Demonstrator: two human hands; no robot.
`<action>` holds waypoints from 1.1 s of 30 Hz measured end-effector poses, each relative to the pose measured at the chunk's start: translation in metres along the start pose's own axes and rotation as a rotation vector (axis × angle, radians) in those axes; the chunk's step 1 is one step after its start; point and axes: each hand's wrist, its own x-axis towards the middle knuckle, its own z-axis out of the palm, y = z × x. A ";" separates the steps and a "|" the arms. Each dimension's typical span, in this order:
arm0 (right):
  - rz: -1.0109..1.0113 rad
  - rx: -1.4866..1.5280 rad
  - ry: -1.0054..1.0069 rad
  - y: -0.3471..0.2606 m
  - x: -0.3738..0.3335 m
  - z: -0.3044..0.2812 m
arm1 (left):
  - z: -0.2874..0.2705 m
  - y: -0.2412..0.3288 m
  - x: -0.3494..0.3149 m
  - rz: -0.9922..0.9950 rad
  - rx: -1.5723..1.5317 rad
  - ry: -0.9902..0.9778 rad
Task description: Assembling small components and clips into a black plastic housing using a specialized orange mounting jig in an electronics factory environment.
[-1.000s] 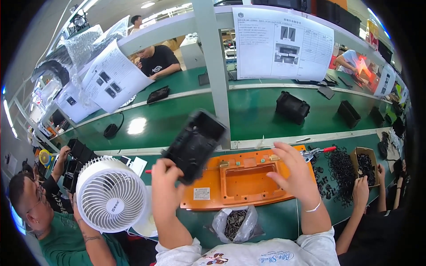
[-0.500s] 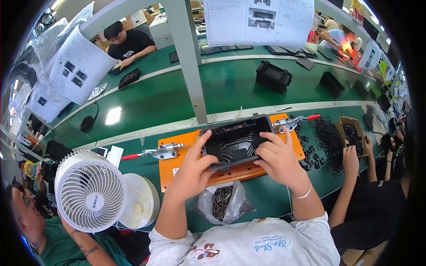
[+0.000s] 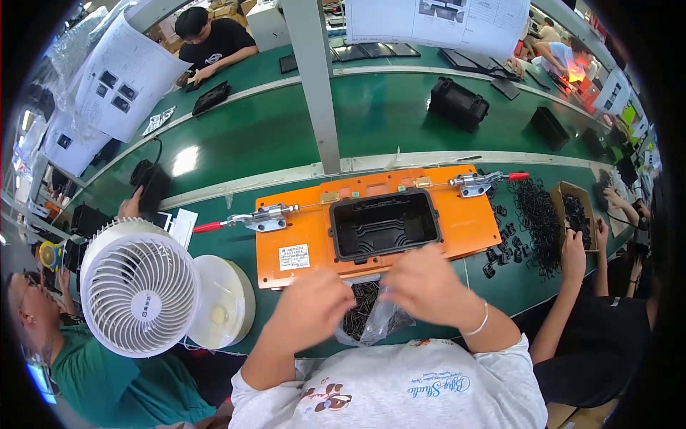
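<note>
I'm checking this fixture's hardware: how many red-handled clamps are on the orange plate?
2: a left clamp near the orange plate's left end, and a right clamp by its upper right corner. Neither is hidden.

The black box (image 3: pixel 386 234), open side up and bare inside, sits in the middle of the flat orange fixture (image 3: pixel 312 232), its front rim by the fixture's near edge. Near the surface's front edge, a clear plastic bag (image 3: pixel 384 327) lies open, heaped with thin, dark metal pins (image 3: pixel 362 304).
</note>
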 end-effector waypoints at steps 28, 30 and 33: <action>0.254 -0.330 0.226 0.113 0.029 -0.022 | 0.014 0.002 0.008 -0.094 -0.060 0.203; 0.232 -0.238 0.264 0.110 0.022 -0.030 | 0.004 -0.009 0.025 -0.056 0.028 0.347; 0.305 -0.229 0.366 0.104 0.000 -0.050 | -0.005 -0.036 0.063 0.034 0.138 0.467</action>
